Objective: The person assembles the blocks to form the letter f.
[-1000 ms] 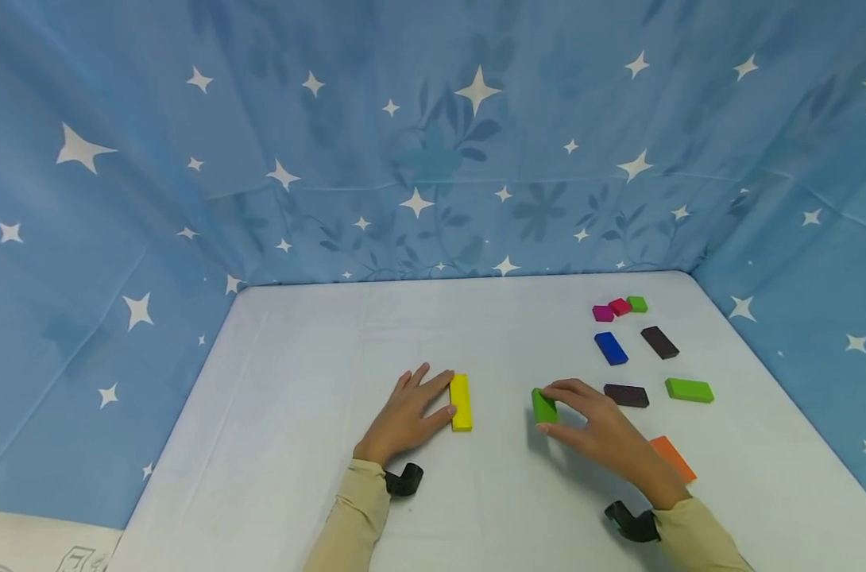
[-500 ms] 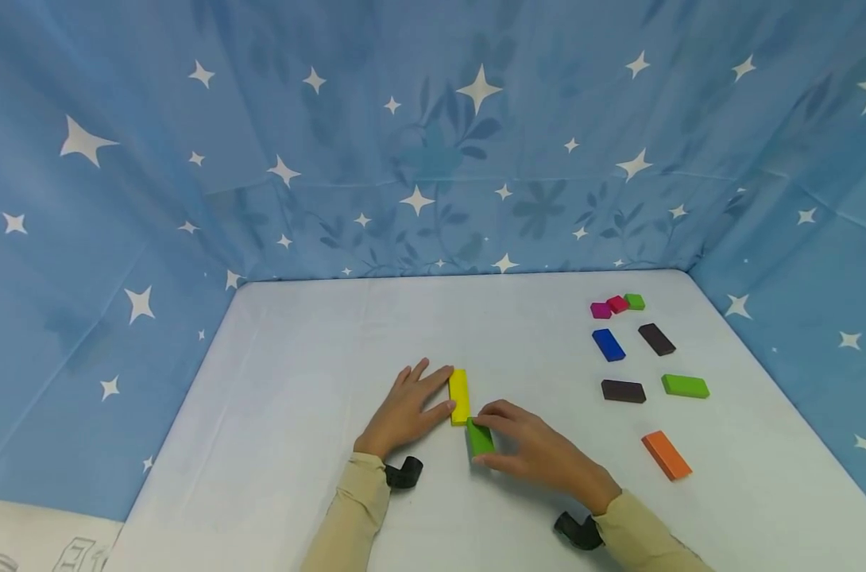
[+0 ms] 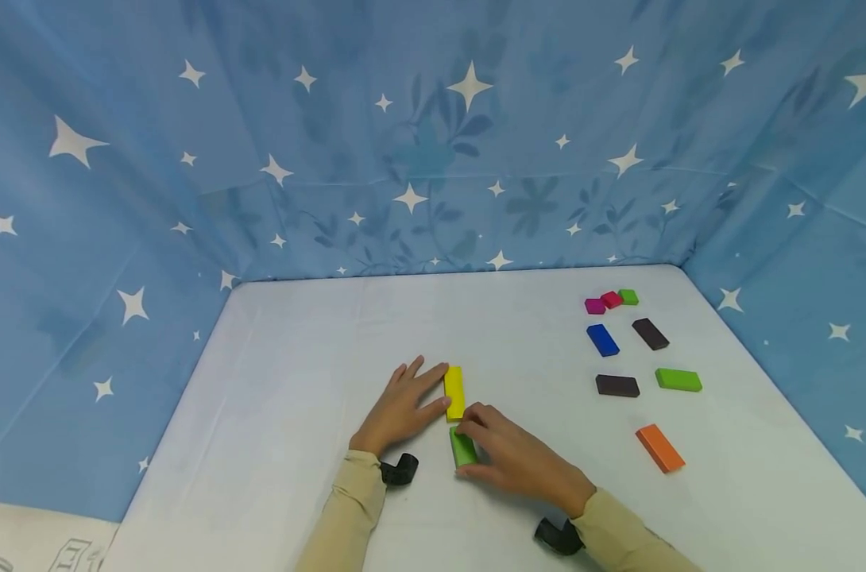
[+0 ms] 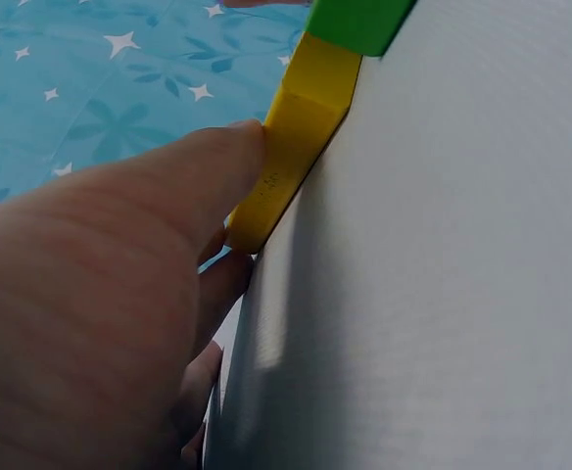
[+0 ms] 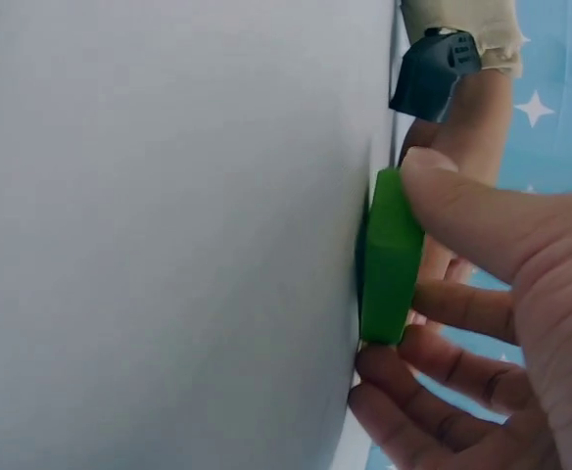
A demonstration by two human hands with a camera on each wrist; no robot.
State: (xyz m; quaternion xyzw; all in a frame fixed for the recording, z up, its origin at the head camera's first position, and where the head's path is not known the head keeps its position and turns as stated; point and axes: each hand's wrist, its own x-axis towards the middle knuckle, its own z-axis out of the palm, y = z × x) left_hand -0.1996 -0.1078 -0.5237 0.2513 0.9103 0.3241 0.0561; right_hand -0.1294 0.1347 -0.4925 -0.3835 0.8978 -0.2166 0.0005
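My left hand point(image 3: 403, 407) lies at the left side of a long yellow block point(image 3: 454, 394), its index fingertip at the far end and its thumb against the side. In the left wrist view the thumb presses flat on the yellow block point(image 4: 301, 127). Between thumb and fingers, my right hand point(image 3: 522, 457) pinches a short green block point(image 3: 463, 447) just below the yellow one, almost in line with it. The green block point(image 5: 392, 269) is close over the white surface in the right wrist view. Its right side is partly hidden by the fingers.
To the right lie an orange block point(image 3: 660, 448), a long green block point(image 3: 679, 380), two dark brown blocks point(image 3: 617, 386) and a blue block point(image 3: 602, 340). Several small pink, red and green pieces point(image 3: 611, 299) sit near the back right. A blue star-print curtain point(image 3: 433, 143) surrounds the white table point(image 3: 297, 342).
The right hand has carried the green block left, from beside the orange block's area to the near end of the yellow block. The left hand has stayed at the yellow block.
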